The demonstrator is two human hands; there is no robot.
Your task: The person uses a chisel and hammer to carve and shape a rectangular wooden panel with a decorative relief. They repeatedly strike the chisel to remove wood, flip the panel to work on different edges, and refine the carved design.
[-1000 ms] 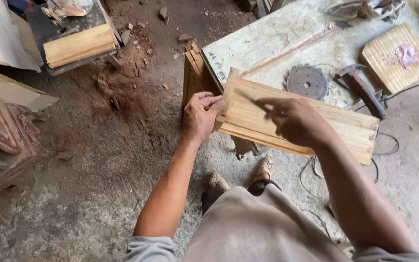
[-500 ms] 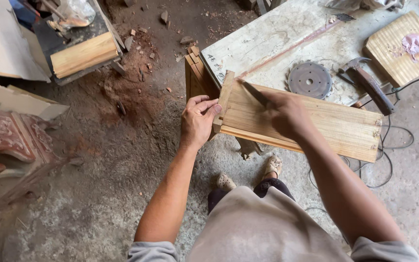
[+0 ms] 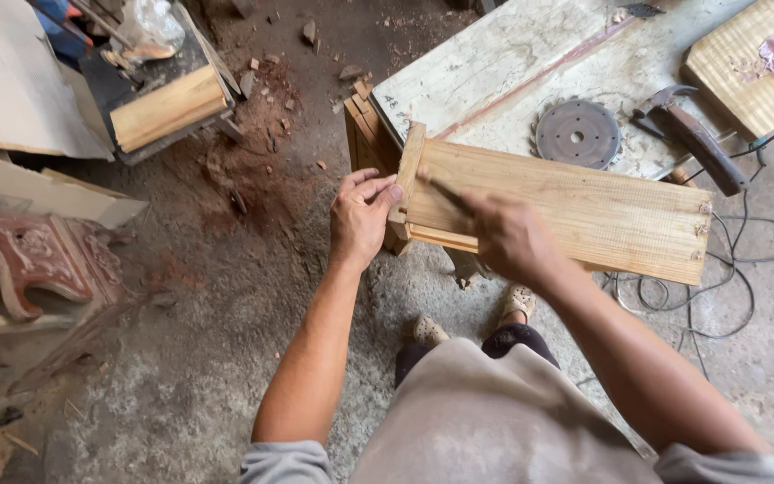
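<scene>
Gripping the end piece of a pale, planked wooden box [image 3: 566, 211] that overhangs the grey, dusty worktop [image 3: 503, 67], the left hand [image 3: 362, 220] curls its fingers around the edge. The right hand [image 3: 508, 237] is closed on a thin dark tool [image 3: 445, 193], blurred and mostly hidden; its kind is unclear.

From where I sit, I see no labels, signs or screens. The only packaging is a crumpled clear plastic bag [image 3: 150, 29] at the top left, lying on a dark stand [image 3: 105, 90], and flat pale cardboard sheets [image 3: 11, 85] at the far left edge, just beside that stand.
</scene>
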